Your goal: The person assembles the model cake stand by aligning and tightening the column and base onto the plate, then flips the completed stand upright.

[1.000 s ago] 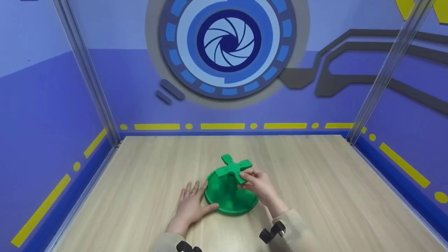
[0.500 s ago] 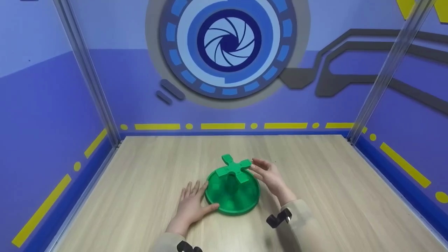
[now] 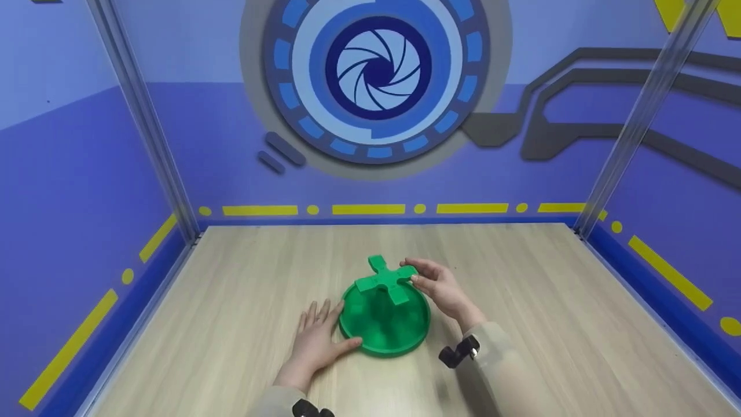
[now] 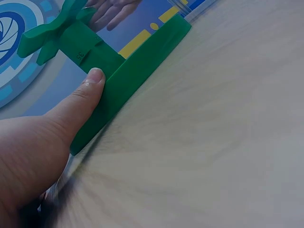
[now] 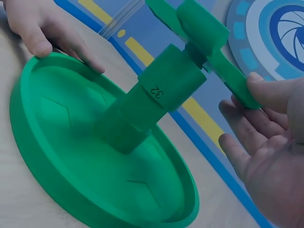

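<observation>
Showing "32" (image 5: 156, 92), green stem (image 5: 126, 116), hands (image 3: 315, 344) on cross (image 3: 386, 279) and dish (image 3: 388, 346)

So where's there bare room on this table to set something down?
Bare tabletop lies between the left grip and left wall, the right grip and right wall, and the green cross and back wall. The middle is crowded: the left grip touches the round green base, and the right grip pinches the green cross above it.
</observation>
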{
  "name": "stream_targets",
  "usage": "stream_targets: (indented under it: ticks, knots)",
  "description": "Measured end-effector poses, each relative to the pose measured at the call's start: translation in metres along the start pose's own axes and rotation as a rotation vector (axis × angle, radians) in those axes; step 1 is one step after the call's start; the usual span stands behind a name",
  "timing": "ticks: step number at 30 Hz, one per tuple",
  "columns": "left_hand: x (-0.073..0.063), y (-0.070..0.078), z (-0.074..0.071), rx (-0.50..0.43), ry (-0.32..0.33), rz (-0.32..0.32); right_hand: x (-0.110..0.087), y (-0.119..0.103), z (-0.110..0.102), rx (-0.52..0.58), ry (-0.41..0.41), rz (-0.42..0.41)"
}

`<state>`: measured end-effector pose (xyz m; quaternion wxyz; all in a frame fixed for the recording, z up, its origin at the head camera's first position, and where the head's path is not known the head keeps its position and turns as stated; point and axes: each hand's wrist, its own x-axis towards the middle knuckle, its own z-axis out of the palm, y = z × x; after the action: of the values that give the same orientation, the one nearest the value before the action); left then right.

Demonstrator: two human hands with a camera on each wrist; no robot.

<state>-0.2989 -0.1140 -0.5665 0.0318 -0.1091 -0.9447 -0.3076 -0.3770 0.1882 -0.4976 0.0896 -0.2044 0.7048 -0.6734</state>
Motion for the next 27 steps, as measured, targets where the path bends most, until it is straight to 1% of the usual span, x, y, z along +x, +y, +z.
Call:
stream_targets:
  ticks: [5, 11, 18, 22, 27]
  knots:
    - [0.001, 0.001, -0.001, -0.001, 0.000, -0.005, -0.003, 0.000, -0.002, -0.025, 0.025, -0.015]
    - [0.001, 0.001, -0.001, 0.001, -0.001, -0.008, -0.007, -0.001, -0.001, -0.032, 0.036, 0.008]
    - [0.000, 0.000, 0.000, -0.007, -0.002, -0.006, -0.014, -0.002, 0.003, -0.069, 0.008, 0.014]
    - [0.000, 0.000, 0.001, -0.009, -0.001, -0.007, -0.018, -0.002, 0.007, -0.105, 0.027, 0.019]
    - [0.000, 0.000, 0.001, -0.007, 0.001, -0.004, -0.025, -0.003, 0.012, -0.124, 0.067, 0.014]
